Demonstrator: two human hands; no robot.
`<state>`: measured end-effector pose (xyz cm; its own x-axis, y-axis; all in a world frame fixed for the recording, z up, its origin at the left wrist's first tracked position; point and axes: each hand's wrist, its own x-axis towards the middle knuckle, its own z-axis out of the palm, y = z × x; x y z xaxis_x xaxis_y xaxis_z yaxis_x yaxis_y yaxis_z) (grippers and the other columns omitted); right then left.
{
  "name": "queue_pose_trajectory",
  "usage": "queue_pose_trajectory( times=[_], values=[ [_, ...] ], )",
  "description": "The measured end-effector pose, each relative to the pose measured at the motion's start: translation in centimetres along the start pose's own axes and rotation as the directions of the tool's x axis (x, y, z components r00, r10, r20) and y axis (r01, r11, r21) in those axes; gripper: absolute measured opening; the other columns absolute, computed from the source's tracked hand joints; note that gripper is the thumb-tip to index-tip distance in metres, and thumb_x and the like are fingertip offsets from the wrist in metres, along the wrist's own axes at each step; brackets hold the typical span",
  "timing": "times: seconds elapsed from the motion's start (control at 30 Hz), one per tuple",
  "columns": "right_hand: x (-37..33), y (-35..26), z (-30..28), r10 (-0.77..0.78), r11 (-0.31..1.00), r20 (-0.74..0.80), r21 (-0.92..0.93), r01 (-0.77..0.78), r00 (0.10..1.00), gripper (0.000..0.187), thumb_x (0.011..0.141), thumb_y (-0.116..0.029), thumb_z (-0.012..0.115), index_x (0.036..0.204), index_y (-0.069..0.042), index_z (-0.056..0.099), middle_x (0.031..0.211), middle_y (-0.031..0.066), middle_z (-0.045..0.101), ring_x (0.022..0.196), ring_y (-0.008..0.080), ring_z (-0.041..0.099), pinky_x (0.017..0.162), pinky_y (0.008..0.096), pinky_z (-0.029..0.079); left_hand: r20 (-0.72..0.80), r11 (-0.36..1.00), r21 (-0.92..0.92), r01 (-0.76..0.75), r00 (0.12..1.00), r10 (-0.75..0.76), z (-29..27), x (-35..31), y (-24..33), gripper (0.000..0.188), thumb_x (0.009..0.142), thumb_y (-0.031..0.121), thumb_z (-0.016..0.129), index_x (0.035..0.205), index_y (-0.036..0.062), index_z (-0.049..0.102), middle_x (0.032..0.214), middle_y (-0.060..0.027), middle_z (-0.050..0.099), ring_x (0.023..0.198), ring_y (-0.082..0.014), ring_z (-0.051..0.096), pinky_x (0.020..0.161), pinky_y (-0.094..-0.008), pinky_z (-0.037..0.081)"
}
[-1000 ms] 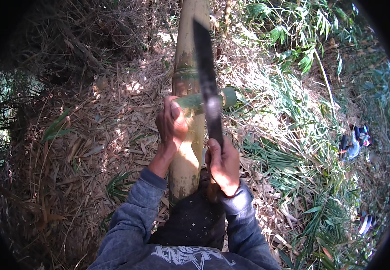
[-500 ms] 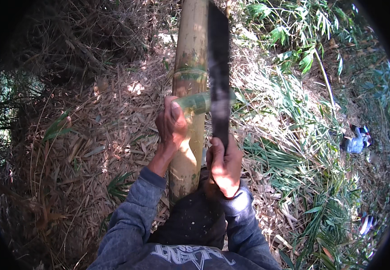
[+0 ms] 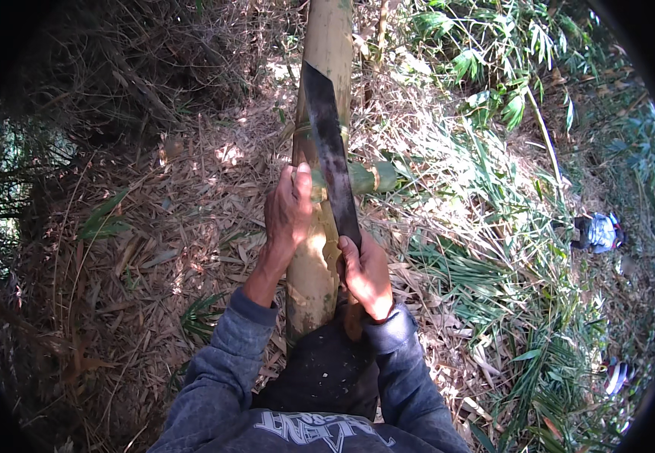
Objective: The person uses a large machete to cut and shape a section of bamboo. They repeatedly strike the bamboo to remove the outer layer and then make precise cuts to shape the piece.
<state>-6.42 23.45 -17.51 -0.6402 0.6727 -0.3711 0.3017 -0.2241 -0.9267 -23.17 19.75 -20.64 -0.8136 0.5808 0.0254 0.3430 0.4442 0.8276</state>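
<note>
My right hand [image 3: 368, 276] is closed round the wooden handle of a machete [image 3: 329, 143], its dark blade pointing up and slightly left across the bamboo. In my left hand [image 3: 288, 208] is the near end of a short green bamboo piece [image 3: 372, 177], gripped between thumb and fingers. That piece lies crosswise over a thick, pale yellow bamboo pole [image 3: 314, 279], with its right end sticking out past the pole. A pale cut mark shows near that end. The blade hides the middle of the green piece.
The thick pole runs from my dark-trousered leg [image 3: 320, 370] away to the top. Dry bamboo leaves [image 3: 161, 264] cover the ground. Green fronds [image 3: 463, 272] lie at the right, with leafy stems [image 3: 524, 98] beyond. A person in light blue [image 3: 601, 232] is at the far right. Tangled brush stands upper left.
The machete has come left and lower, its blade now tilted left over the green piece and pole. A pale cut now shows on the green piece. My left hand has hardly moved.
</note>
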Motion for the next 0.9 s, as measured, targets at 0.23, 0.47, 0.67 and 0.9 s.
queue_pose_trajectory(
  times=[0.23,0.47,0.67,0.9],
  values=[
    [-1.1,-1.8,0.3,-0.263,0.953,-0.209,-0.207,0.22,0.942,0.022,0.102,-0.02,0.054,0.094,0.0,0.058,0.058,0.0002,0.053,0.049,0.0071,0.047,0.047,0.026,0.037,-0.117,0.999,0.053,0.01,0.993,-0.004,1.0,-0.3,-0.3,0.039,0.102,0.039,0.031,0.109,0.0062,0.051,0.07,-0.0269,0.062,0.07,-0.0509,0.06,0.063,-0.0593,0.043],
    [0.8,0.3,-0.1,-0.242,0.934,-0.046,-0.283,0.22,0.969,0.022,0.099,-0.021,0.056,0.096,0.001,0.056,0.06,0.0133,0.058,0.05,0.0236,0.059,0.049,0.04,0.044,-0.095,0.996,0.082,0.022,0.995,-0.015,1.3,-0.4,0.0,0.043,0.102,0.039,0.029,0.109,0.0052,0.054,0.081,-0.0269,0.063,0.075,-0.0509,0.059,0.066,-0.0573,0.043],
    [-1.1,-2.5,-0.8,0.014,0.999,-0.014,0.033,-0.014,1.0,0.021,0.102,-0.018,0.052,0.092,-0.001,0.061,0.057,0.0015,0.055,0.048,0.0073,0.05,0.045,0.0256,0.037,-0.033,0.996,0.038,-0.085,0.996,0.087,-0.8,0.3,-0.8,0.04,0.102,0.04,0.032,0.104,0.0058,0.053,0.081,-0.0274,0.062,0.075,-0.0508,0.059,0.065,-0.0574,0.042],
    [-2.3,-6.9,-3.2,-0.037,0.976,-0.355,0.188,0.11,0.934,0.021,0.086,-0.009,0.075,0.099,0.002,0.063,0.064,0.0,0.057,0.042,0.0066,0.048,0.037,0.0233,0.037,0.39,0.972,-0.182,-0.151,0.896,0.212,-8.1,1.4,2.4,0.048,0.097,0.048,0.041,0.101,0.0034,0.056,0.073,-0.0229,0.058,0.069,-0.0408,0.06,0.065,-0.0456,0.044]
  ],
)
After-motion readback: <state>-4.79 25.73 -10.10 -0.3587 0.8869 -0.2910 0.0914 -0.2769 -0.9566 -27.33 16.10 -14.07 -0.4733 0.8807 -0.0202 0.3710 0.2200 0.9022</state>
